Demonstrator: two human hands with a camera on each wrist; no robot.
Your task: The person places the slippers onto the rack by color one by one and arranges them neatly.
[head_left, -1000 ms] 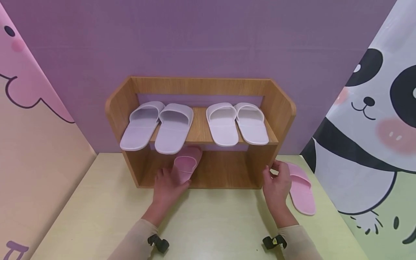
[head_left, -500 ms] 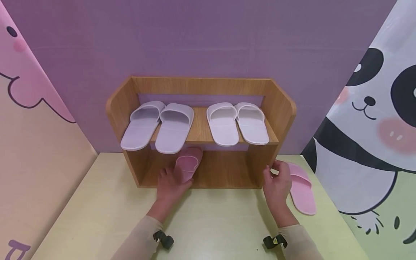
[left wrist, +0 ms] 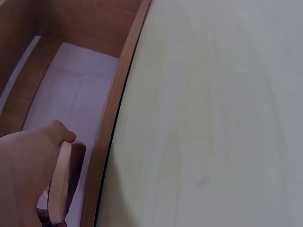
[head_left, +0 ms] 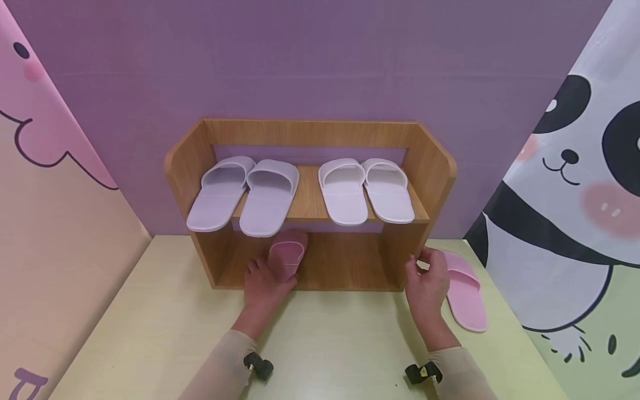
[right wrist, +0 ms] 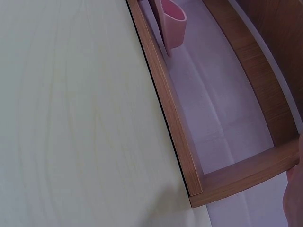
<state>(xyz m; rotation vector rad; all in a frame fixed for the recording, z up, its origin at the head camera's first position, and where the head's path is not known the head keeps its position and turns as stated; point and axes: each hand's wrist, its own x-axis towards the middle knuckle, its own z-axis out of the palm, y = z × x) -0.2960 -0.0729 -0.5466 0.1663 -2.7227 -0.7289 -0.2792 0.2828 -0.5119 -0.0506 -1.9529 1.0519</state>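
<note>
My left hand reaches into the lower level of the wooden shoe rack and holds a pink slipper by its heel end, toe toward the back. In the left wrist view the thumb lies over the edge of the slipper's sole. At the rack's lower right, my right hand grips the front edge of the side panel between thumb and fingers. A second pink slipper lies on the table just right of that hand, partly hidden by it.
On the upper shelf stand a lilac pair, including a lilac slipper, and a white pair, including a white slipper. The rack sits on a pale table against a purple backdrop. A panda-printed panel borders the right side.
My left hand and forearm have shifted slightly right, and the pink slipper has turned to point more directly toward the back. My right hand stays on the side panel.
</note>
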